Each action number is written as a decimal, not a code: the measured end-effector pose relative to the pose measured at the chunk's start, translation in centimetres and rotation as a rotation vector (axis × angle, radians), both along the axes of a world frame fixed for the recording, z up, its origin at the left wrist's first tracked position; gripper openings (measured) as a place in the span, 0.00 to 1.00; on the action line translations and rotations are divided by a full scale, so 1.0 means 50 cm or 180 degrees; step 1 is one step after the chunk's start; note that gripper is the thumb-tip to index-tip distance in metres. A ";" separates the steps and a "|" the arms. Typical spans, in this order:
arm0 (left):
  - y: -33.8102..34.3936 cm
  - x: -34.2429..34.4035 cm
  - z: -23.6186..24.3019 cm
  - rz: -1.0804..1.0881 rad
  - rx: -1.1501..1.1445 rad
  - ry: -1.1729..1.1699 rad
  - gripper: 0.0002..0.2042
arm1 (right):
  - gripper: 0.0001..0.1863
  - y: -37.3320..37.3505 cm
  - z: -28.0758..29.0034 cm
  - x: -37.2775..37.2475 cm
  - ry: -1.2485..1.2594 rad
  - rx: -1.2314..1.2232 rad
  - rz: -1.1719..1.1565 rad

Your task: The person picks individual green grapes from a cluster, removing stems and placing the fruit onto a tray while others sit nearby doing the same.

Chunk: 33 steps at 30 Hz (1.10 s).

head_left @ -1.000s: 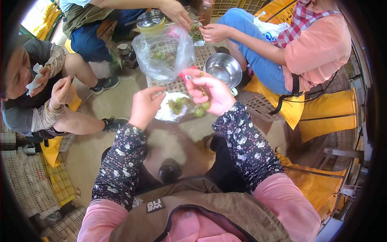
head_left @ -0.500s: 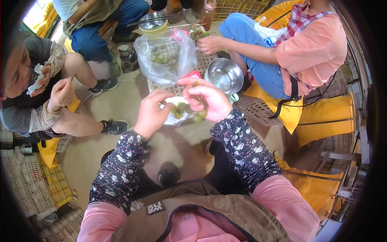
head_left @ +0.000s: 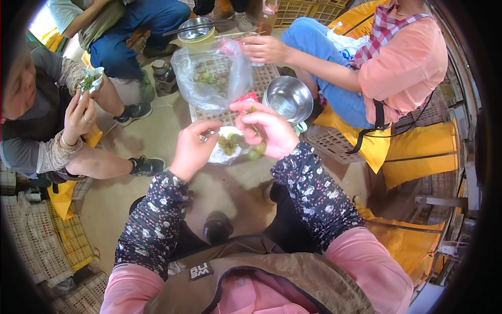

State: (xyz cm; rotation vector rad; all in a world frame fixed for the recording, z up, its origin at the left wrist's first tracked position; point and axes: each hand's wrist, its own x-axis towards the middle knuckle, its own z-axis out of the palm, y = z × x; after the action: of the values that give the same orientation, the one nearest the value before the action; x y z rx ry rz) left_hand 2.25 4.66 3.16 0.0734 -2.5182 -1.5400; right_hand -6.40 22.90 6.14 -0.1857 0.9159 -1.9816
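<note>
My right hand (head_left: 264,131) holds a stem with green grapes (head_left: 255,153) hanging from it. To its left, my left hand (head_left: 196,146) is half curled, thumb and forefinger slightly apart with nothing visible between them. Just behind both hands, more grapes and stems (head_left: 228,142) lie on a white sheet (head_left: 222,157) on an upturned pale crate (head_left: 200,114). A clear plastic bag (head_left: 206,81) of grapes sits farther back, with a red packet (head_left: 246,98) beside it and a steel bowl (head_left: 287,99) at its right.
Co-workers sit around: one at left (head_left: 31,104) holding greens in paper, one behind (head_left: 123,31), one at right (head_left: 397,68) reaching over the crate. A yellow bowl (head_left: 196,39), jar (head_left: 162,73) and bottle (head_left: 269,18) stand farther back. Stacked crates (head_left: 36,235) and yellow covers (head_left: 418,152) line the sides.
My left hand has edged toward my right, its fingers nearer the grapes. The left co-worker has raised a hand to the greens; the one behind has drawn an arm back from the crate.
</note>
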 end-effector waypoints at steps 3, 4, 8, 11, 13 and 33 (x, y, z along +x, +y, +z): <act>0.005 0.001 0.009 0.0109 0.0524 -0.0444 0.10 | 0.17 0.003 0.004 0.001 -0.0010 0.0010 -0.0003; 0.007 0.002 0.019 0.0234 0.0970 -0.0874 0.10 | 0.16 0.005 0.004 0.001 -0.0003 0.0013 -0.0008; 0.020 0.035 0.060 0.0250 0.2852 -0.0633 0.15 | 0.16 0.011 -0.002 0.003 -0.0015 0.0014 -0.0113; 0.067 0.090 0.150 -0.0138 0.4781 -0.0999 0.26 | 0.15 0.013 -0.004 -0.004 0.0182 0.0200 -0.0208; 0.114 0.129 0.212 -0.0518 0.5265 -0.1460 0.32 | 0.16 0.019 0.003 -0.006 0.0270 0.0231 -0.0190; 0.195 0.242 0.295 -0.2715 0.6238 -0.2094 0.46 | 0.10 0.037 -0.034 -0.012 0.0218 -0.0070 -0.0394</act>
State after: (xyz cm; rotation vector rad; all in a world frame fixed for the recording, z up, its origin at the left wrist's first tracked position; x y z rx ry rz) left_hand 14.34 14.42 17.90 -0.2914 0.0186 -3.9125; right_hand -6.99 24.77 4.45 -0.2149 0.9700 -2.1114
